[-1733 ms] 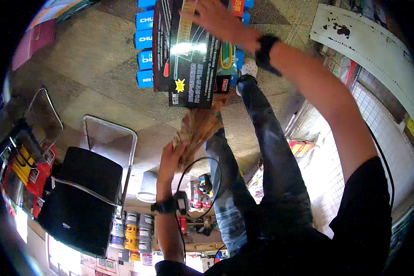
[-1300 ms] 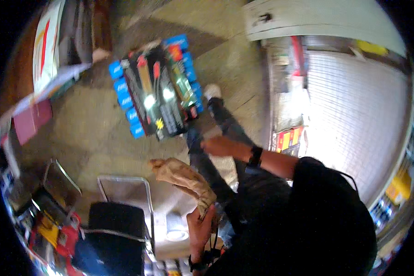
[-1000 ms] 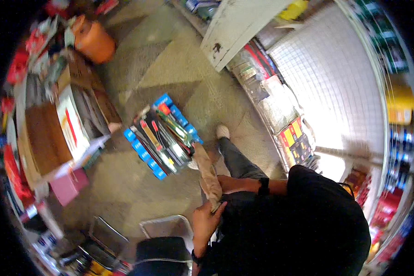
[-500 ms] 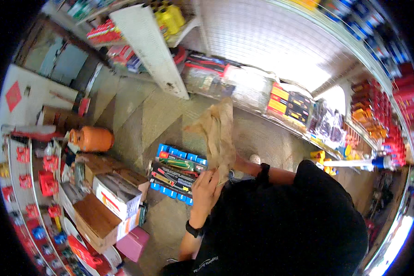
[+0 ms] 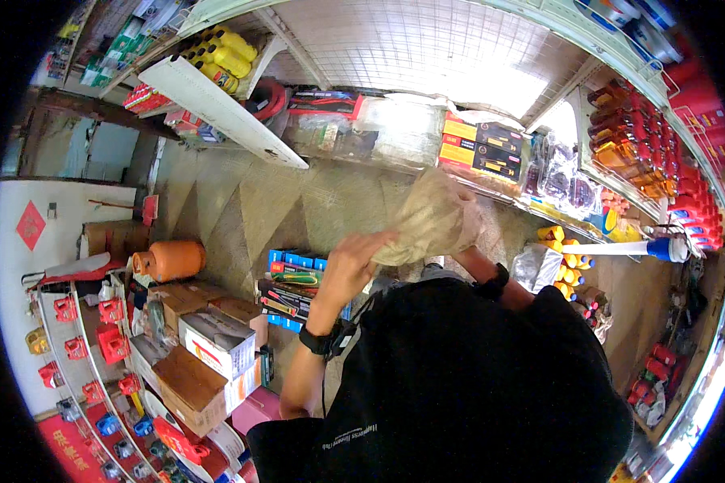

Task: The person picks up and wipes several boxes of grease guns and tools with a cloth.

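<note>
A crumpled tan cloth [image 5: 419, 221] is stretched between my two hands in the middle of the view. My left hand [image 5: 354, 266] grips its lower left edge with bent fingers. My right hand [image 5: 466, 216] holds the far right side, partly hidden by the cloth. Below and behind my left hand, stacked black and blue boxed goods [image 5: 294, 262] lie on the floor.
Across the back runs a low shelf [image 5: 407, 137] with boxed goods, beside a white panel [image 5: 217, 109]. An orange gas cylinder [image 5: 177, 259], cardboard boxes [image 5: 189, 386] and a display rack [image 5: 93, 346] crowd the left. Yellow bottles [image 5: 572, 270] and a white tube [image 5: 620, 248] sit right.
My view has turned rightward from the stacked boxes toward the shelves. My right hand left the boxes and took hold of the cloth, which is raised and spread wider between both hands.
</note>
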`<state>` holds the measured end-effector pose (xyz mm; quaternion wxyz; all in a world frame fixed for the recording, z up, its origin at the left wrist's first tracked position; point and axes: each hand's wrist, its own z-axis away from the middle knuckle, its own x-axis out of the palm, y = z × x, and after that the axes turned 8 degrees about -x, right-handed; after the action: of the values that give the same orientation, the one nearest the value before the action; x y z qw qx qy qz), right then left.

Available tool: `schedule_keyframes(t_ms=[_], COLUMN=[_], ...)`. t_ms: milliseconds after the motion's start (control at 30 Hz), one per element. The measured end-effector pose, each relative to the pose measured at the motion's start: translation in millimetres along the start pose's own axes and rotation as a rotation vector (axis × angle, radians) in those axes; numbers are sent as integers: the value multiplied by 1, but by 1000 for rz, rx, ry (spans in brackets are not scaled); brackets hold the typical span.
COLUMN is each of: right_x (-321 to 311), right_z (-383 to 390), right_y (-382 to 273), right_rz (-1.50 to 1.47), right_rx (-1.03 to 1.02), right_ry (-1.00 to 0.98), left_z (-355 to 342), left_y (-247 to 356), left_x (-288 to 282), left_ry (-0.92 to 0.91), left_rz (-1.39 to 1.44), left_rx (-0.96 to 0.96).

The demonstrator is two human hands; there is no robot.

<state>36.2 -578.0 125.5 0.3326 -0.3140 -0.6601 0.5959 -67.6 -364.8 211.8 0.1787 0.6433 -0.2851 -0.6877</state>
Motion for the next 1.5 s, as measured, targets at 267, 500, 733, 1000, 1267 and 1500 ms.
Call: schedule_keyframes(t_ms=[267,500,733,1000,1267,1500], right_x=[-11,-21,8,101,186,242], right_z=[-12,-31,-51,-74,-87,-102], right_y=[-16,-21,-36,-12,2,4], right_rz=[-10,18,20,14,207,381], right_rx=[16,26,16,2,-71,-158], right_ry=[-76,26,80,-19,-158,-216], left_z=[44,149,269,187,99,89], left_y=[-114,-228,-182,-83,-175,-192], left_x=[0,-211,-422,-242,-46,-20], left_ry=[-518,794,1240,176,-366,-60], left_rz=[125,1136,994,417,300,142], left_rx=[-458,-258,156,-420,-298,-339])
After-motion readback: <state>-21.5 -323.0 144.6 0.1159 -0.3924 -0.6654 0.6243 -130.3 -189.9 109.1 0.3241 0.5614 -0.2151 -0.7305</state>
